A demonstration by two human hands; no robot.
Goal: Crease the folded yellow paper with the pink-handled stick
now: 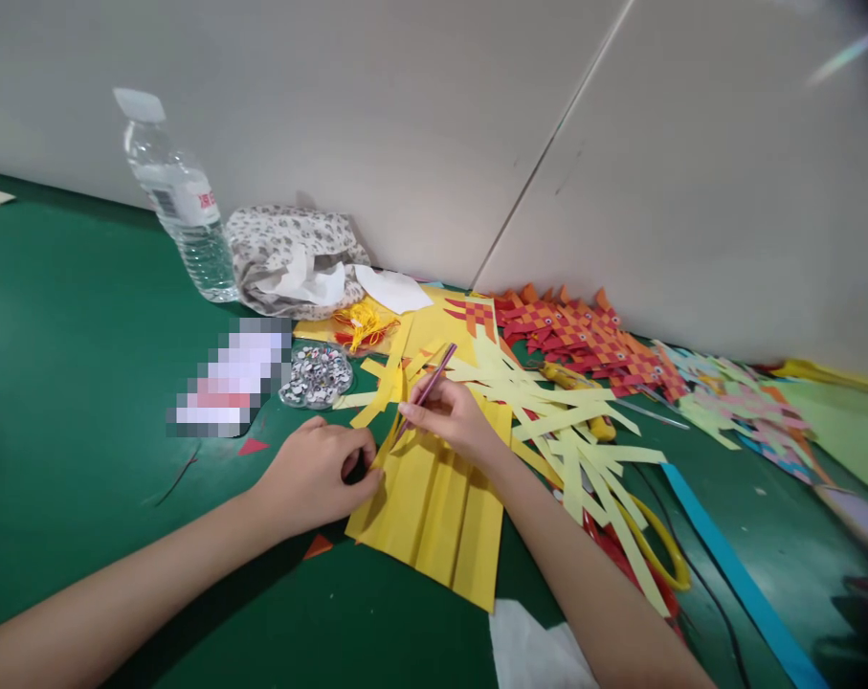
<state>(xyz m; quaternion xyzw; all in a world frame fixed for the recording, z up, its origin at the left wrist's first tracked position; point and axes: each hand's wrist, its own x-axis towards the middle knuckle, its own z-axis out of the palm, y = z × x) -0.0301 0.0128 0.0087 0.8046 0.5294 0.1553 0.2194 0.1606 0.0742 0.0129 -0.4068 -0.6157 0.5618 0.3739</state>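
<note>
A folded yellow paper sheet [440,507] lies on the green table [75,364]. My left hand [315,474] pinches its upper left corner and holds it down. My right hand [452,413] grips a thin pink-purple pencil [434,380] whose tip touches the sheet's top edge near my left fingers. Several pale yellow paper strips [548,411] are scattered just right of my right hand.
A water bottle [182,206] and patterned cloth pouch [290,254] stand by the grey wall. A dish of googly eyes [317,375] sits left of the strips. Woven orange-red paper fish [584,340], pastel woven pieces [742,402], yellow-handled scissors [656,550] and a blue strip [735,565] lie to the right.
</note>
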